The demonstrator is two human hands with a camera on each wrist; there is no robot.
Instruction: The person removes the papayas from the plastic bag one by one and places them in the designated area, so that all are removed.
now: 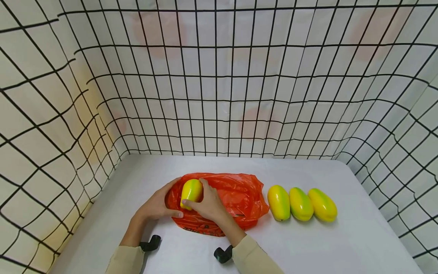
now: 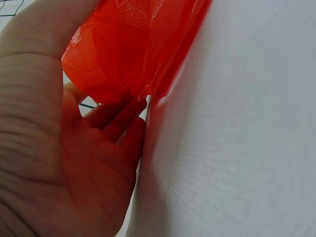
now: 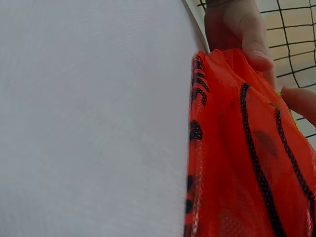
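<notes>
A red plastic bag (image 1: 236,194) lies flat on the white table. Over its left part, my right hand (image 1: 208,201) holds a glossy yellow-green papaya-like fruit (image 1: 191,192), thumb on the near side and fingers at the far right. My left hand (image 1: 157,201) curves round the bag's left end, with the thumb toward the fruit. In the left wrist view, the red bag (image 2: 133,49) sits between the thumb and fingers of my left hand (image 2: 94,163). Black print marks the bag's near edge (image 3: 197,128) in the right wrist view.
Three more papaya-like fruits, a left one (image 1: 278,203), a middle one (image 1: 301,204) and a right one (image 1: 322,204), lie in a row right of the bag. A black wire grid (image 1: 215,101) stands along the back and sides of the white table (image 1: 308,247).
</notes>
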